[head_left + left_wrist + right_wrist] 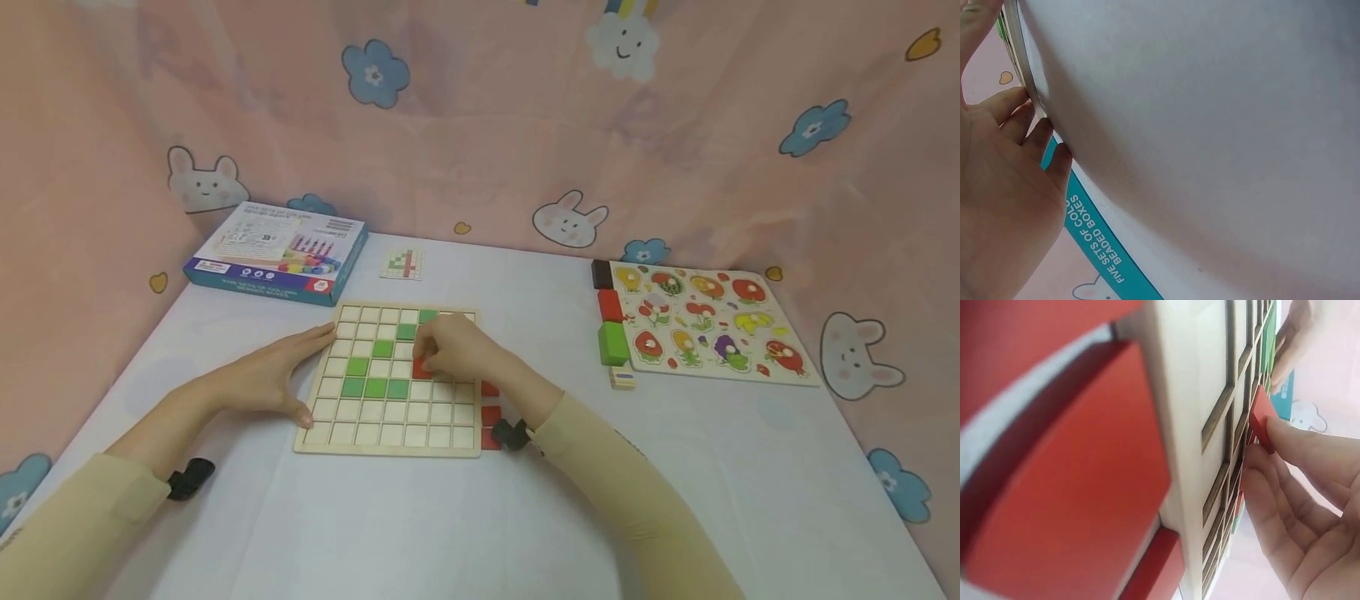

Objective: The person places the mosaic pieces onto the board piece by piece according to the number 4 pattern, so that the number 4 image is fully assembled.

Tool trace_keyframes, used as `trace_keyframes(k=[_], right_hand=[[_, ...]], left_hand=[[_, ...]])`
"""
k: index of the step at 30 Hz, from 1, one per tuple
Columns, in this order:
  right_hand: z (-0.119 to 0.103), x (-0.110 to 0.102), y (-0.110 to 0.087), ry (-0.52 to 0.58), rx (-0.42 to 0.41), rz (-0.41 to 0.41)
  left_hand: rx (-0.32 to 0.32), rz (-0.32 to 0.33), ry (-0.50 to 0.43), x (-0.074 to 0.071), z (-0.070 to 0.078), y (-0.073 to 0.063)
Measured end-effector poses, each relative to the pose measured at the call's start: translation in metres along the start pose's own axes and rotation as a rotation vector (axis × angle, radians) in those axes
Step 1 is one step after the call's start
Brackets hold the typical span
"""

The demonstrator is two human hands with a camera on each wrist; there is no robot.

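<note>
A wooden grid board (pixel 386 452) lies flat on the white table, with several green tiles (pixel 382 348) set in its squares. My left hand (pixel 258 379) spreads along the board's left side, its fingertips and thumb touching the edge. In the right wrist view, the right hand (pixel 1310 506) pinches a red square tile (pixel 1262 419) between thumb and fingers, tilted close over the grid. From the head view this hand covers squares in the board's upper right. Loose red tiles (pixel 491 415) lie against the board's right edge, partly behind the right wrist.
Behind the board stand a boxed toy set (pixel 277 250) and a small pattern card (pixel 402 263). To the right lies a fruit puzzle board (pixel 720 325), with a black block (pixel 602 274), a red block (pixel 610 305) and a green block (pixel 613 343) along its left side.
</note>
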State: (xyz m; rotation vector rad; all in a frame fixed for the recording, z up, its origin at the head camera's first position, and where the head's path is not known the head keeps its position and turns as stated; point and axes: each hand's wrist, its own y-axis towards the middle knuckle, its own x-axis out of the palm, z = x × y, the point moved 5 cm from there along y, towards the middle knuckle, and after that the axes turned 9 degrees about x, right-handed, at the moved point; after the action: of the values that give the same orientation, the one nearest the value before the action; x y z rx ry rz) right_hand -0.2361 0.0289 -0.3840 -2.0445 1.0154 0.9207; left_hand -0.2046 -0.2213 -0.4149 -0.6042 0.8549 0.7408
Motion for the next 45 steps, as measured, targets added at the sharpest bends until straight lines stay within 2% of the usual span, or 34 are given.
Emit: trace_keyframes(k=[16, 20, 26, 34, 37, 45], right_hand=[[0.001, -0.001, -0.002, -0.045, -0.029, 0.003], [0.016, -0.012, -0.007, -0.01, 0.019, 0.012], [0.053, -0.029, -0.021, 0.039, 0.122, -0.005], [0.091, -0.037, -0.037, 0.018, 0.105, -0.097], [0.096, -0.038, -0.041, 0.018, 0.085, -0.121], [0.102, -0.036, -0.044, 0.009, 0.107, -0.137]], left_hand=[[-0.006, 0.001, -0.008, -0.001, 0.002, -0.001], [-0.01, 0.001, -0.003, -0.001, 0.002, 0.0], [-0.005, 0.0, -0.006, 0.0, 0.002, -0.001], [0.0, 0.001, -0.01, -0.001, 0.002, -0.001], [-0.002, 0.0, -0.007, 0.0, 0.001, 0.0], [-0.014, 0.0, 0.006, 0.001, -0.003, 0.002]])
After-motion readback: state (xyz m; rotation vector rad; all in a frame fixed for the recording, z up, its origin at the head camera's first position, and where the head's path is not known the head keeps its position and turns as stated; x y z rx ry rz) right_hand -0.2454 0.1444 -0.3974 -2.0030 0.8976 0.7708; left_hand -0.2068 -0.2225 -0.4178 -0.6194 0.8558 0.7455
